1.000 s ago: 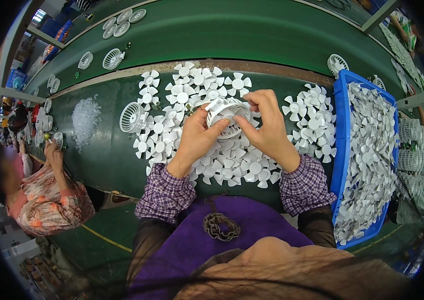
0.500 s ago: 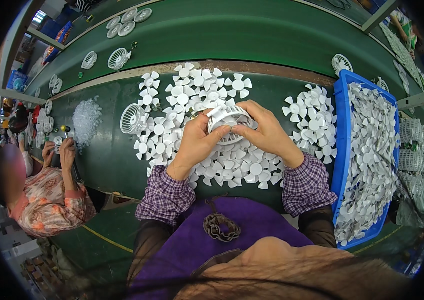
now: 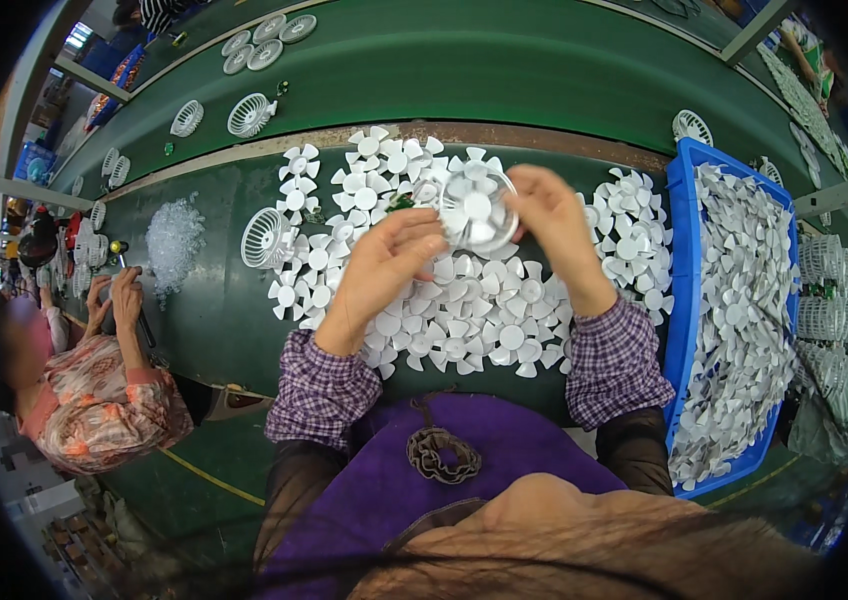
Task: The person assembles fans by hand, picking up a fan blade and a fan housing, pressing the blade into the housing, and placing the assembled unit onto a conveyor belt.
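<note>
Over the pile of white fan blades [image 3: 510,337] is a round white fan housing [image 3: 484,247], smeared by motion. A white blade wheel [image 3: 478,206] shows within its ring. My right hand [image 3: 556,215], also blurred, grips the housing's right rim, fingers closed. On the opposite side my left hand [image 3: 391,257] has its fingers bent against the housing's left edge. A small green circuit board [image 3: 401,203] shows just above the left fingers. Another slatted white housing [image 3: 266,239] lies left of the pile.
At the right stands a blue crate [image 3: 681,300] full of fan blades. A heap of clear small parts [image 3: 175,245] lies at left, near a co-worker [image 3: 94,400] holding a tool. Beyond the table runs a green conveyor belt [image 3: 464,70] carrying white housings and covers.
The housing has moved slightly up and right and turned, so the blade wheel now shows. My right hand has shifted right, and my thumbs have parted. Parts on the belt have slid right.
</note>
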A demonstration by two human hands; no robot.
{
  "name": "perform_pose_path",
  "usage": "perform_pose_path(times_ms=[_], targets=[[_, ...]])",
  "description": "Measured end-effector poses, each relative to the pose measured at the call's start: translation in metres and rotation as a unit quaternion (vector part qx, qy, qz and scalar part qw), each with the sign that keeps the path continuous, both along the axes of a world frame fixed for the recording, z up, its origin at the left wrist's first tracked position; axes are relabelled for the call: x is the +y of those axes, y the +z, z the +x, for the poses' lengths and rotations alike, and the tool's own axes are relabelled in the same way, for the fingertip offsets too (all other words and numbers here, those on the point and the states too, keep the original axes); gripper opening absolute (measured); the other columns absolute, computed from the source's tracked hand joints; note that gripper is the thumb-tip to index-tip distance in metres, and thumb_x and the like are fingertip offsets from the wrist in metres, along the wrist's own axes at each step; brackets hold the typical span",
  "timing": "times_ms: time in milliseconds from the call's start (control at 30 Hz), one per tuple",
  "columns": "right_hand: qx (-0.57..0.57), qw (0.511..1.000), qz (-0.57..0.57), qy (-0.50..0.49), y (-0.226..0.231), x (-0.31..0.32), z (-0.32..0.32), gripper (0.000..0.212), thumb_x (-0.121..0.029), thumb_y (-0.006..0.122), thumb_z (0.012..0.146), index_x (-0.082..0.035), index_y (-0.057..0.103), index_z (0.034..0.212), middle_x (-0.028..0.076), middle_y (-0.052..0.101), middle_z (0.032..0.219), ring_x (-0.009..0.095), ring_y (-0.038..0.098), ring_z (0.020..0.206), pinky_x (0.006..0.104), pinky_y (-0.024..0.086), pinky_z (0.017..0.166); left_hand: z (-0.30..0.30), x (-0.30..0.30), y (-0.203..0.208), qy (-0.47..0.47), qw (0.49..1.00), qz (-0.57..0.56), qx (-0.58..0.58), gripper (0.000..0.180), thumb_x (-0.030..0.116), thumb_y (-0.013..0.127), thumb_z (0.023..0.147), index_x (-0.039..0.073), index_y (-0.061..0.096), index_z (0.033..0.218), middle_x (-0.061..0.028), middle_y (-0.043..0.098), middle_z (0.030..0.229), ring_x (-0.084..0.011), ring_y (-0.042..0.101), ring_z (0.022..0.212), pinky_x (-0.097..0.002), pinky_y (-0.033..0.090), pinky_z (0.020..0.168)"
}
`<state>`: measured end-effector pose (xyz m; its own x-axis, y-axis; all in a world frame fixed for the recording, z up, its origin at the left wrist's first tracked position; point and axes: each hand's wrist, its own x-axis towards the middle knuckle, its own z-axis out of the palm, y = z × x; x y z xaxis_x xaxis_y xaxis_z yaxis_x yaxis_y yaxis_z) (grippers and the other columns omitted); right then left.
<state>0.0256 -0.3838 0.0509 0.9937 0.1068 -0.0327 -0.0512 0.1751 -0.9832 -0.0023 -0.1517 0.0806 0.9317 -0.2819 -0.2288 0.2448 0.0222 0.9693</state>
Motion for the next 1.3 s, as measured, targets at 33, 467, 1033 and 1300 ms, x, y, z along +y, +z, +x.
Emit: perform_pose_path(times_ms=[33,467,1033,1300], targets=[[-0.006,0.997,0.048,-0.06,-0.001,-0.008,0.006,0.033,-0.012,0.063,0.09,0.003,0.056,0.117,0.01,0.064,0.101,0.014,0.063,0.08,0.0246,0.053,0.063,0.002,0.004,0.006,0.013,1.0,0.004,0.001,0.031,0.015,0.062,0.091,-0.001,0.057,0.117,-0.013,0.065,0.112,-0.0188,0.067,0.094,-0.0242,0.054,0.063],[-0.144,0.95,-0.276,-0.003,-0.018,-0.003,0.003,0.014,-0.007,0.06,0.083,0.001,0.064,0.093,0.011,0.061,0.087,0.021,0.063,0.073,0.0281,0.049,0.066,0.004,0.081,0.011,0.09,0.993,0.062,-0.046,0.017,0.014,0.061,0.091,0.003,0.064,0.104,-0.008,0.069,0.091,-0.0104,0.064,0.071,-0.0182,0.043,0.05],[-0.351,0.75,-0.56,0.037,-0.003,0.024,0.044,0.036,0.001,0.06,0.078,-0.002,0.058,0.114,0.015,0.056,0.119,0.034,0.059,0.098,0.0383,0.048,0.082,0.013,0.215,-0.063,0.438,0.862,0.252,-0.037,0.039,0.032,0.07,0.083,-0.001,0.064,0.103,-0.0055,0.067,0.084,-0.0106,0.062,0.067,-0.0231,0.048,0.05],[-0.353,0.83,-0.425,-0.078,0.022,0.024,0.047,0.011,-0.002,0.067,0.078,0.001,0.063,0.087,0.009,0.057,0.081,0.019,0.056,0.069,0.0277,0.045,0.062,0.011,0.227,-0.058,0.332,0.943,-0.023,-0.019,0.025,0.012,0.056,0.089,-0.001,0.061,0.11,-0.0093,0.067,0.088,-0.0144,0.064,0.065,-0.023,0.052,0.045]])
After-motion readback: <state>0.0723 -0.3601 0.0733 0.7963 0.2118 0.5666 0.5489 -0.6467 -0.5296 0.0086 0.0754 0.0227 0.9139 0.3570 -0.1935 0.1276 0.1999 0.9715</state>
